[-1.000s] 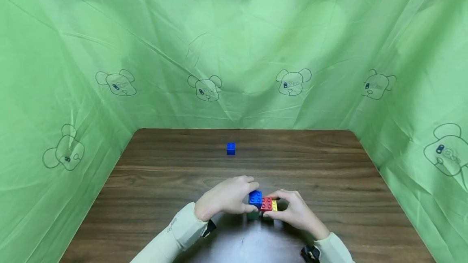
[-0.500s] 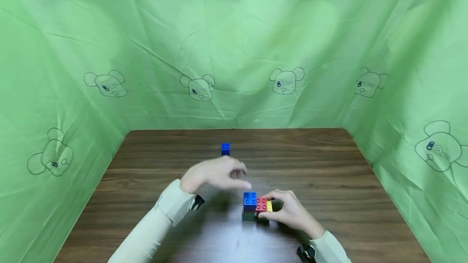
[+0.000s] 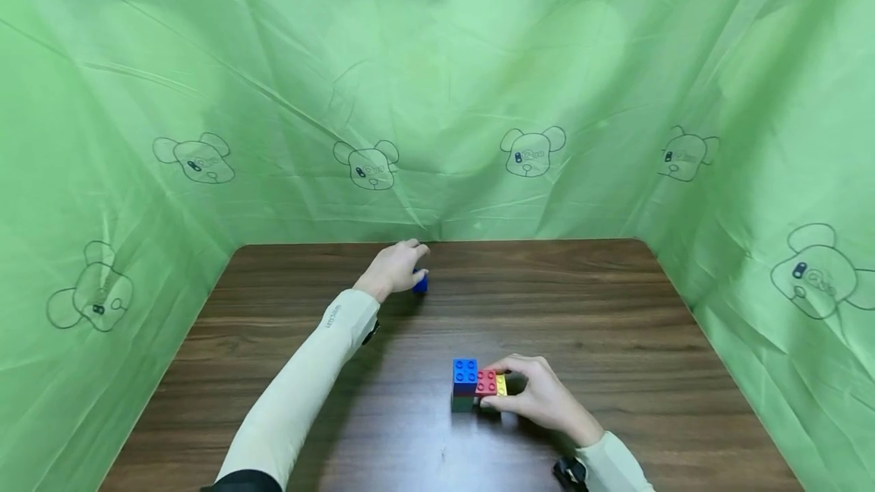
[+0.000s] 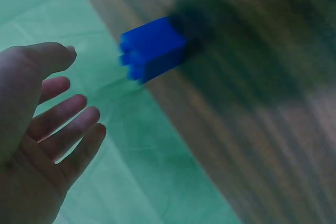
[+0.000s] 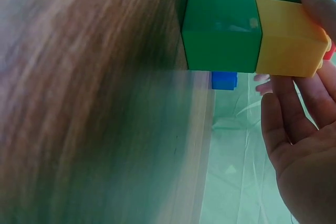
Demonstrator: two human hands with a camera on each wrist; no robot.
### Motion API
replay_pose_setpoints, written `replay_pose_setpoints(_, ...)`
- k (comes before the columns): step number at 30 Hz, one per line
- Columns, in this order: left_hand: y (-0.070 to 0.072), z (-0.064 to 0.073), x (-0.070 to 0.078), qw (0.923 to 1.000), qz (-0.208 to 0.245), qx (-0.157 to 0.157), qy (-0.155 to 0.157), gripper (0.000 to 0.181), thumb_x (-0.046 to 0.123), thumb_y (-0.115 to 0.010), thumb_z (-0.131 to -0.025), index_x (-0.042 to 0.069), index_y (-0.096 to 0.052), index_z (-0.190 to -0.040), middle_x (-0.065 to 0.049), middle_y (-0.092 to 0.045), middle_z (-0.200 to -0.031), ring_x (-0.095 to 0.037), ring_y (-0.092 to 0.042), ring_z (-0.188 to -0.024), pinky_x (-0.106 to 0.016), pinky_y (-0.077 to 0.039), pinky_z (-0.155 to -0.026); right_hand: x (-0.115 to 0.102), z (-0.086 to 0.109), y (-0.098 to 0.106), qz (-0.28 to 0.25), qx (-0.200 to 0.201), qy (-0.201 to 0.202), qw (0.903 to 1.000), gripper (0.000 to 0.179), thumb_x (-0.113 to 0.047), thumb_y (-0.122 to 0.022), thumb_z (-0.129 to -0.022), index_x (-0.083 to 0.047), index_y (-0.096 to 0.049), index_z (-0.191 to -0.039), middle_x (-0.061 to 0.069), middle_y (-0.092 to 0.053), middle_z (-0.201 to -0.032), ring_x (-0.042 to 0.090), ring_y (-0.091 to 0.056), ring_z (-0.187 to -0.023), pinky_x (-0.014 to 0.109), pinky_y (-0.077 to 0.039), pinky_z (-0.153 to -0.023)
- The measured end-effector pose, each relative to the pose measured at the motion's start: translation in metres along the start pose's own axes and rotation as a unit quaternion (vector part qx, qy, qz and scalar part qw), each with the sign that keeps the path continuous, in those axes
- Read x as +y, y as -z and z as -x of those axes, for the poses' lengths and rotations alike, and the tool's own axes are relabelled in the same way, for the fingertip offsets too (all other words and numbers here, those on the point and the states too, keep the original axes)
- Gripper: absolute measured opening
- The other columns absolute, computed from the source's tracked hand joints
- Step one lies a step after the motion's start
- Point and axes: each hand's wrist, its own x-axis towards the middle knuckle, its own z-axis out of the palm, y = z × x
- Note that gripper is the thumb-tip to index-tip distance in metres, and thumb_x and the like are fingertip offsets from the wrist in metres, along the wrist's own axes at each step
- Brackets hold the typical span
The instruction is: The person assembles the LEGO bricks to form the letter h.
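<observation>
Over the far part of the table, my left hand reaches right to a single blue toy building brick. The left wrist view shows its fingers spread, with a gap between them and the blue brick. Near the front, my right hand grips an assembly of joined toy bricks between thumb and fingers. On its left end a blue brick stands highest, beside a red brick and a yellow brick. Green bricks form the bottom, with a yellow brick on one of them.
The dark wood-grain table carries the bricks. Green cloth walls with printed bear heads enclose its back and both sides. Dark straps circle both wrists.
My left hand has let go of the top blue brick on the assembly and moved away to the far single blue brick. The right hand keeps its grip on the assembly.
</observation>
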Motion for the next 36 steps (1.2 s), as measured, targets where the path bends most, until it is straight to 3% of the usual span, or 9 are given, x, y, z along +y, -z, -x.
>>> replay_pose_setpoints(6, -0.022, -0.002, -0.008, 0.9993, -0.006, -0.026, 0.027, 0.049, 0.030, -0.069, -0.097, 0.011, -0.057, -0.141, -0.012, -0.058, -0.136, -0.031, -0.060, -0.122, -0.047, -0.053, -0.098, 0.001, -0.002, -0.003, 0.001, -0.002, 0.003, 1.0000, 0.033, -0.035, -0.087, -0.080, -0.025, -0.075, -0.109, -0.011, -0.075, -0.098, 0.002, -0.066, -0.083, 0.037, -0.058, -0.070)
replay_pose_setpoints(10, -0.029, -0.003, -0.010, 0.9982, -0.016, -0.040, 0.040, 0.052, 0.033, -0.067, -0.098, 0.011, -0.055, -0.144, -0.013, -0.058, -0.138, -0.032, -0.059, -0.125, -0.046, -0.051, -0.102, 0.001, -0.003, -0.004, 0.001, 0.000, 0.008, 1.0000, 0.033, -0.034, -0.087, -0.080, -0.025, -0.075, -0.109, -0.011, -0.075, -0.097, 0.002, -0.067, -0.082, 0.037, -0.058, -0.070)
replay_pose_setpoints(22, -0.038, 0.001, -0.016, 0.9963, -0.018, -0.071, 0.045, 0.049, 0.033, -0.066, -0.100, 0.009, -0.055, -0.141, -0.013, -0.063, -0.130, -0.030, -0.062, -0.120, -0.045, -0.052, -0.101, 0.001, -0.002, -0.004, 0.004, -0.001, 0.008, 1.0000, 0.033, -0.035, -0.087, -0.080, -0.025, -0.074, -0.108, -0.011, -0.075, -0.097, 0.003, -0.067, -0.082, 0.036, -0.058, -0.070)
replay_pose_setpoints(30, -0.041, 0.001, -0.022, 0.9973, -0.003, -0.058, 0.045, 0.046, 0.032, -0.068, -0.098, 0.008, -0.057, -0.136, -0.013, -0.065, -0.125, -0.029, -0.063, -0.117, -0.046, -0.052, -0.099, 0.001, -0.003, -0.004, 0.002, 0.004, 0.015, 0.9999, 0.033, -0.032, -0.088, -0.079, -0.024, -0.074, -0.108, -0.010, -0.075, -0.097, 0.004, -0.067, -0.082, 0.036, -0.058, -0.070)
replay_pose_setpoints(36, -0.032, 0.002, -0.022, 0.9978, -0.002, -0.052, 0.041, 0.046, 0.032, -0.067, -0.098, 0.008, -0.056, -0.136, -0.012, -0.066, -0.124, -0.029, -0.063, -0.116, -0.045, -0.052, -0.098, 0.002, -0.003, -0.003, 0.009, 0.012, 0.024, 0.9996, 0.033, -0.030, -0.088, -0.079, -0.025, -0.074, -0.108, -0.010, -0.076, -0.098, 0.003, -0.068, -0.085, 0.037, -0.059, -0.072)
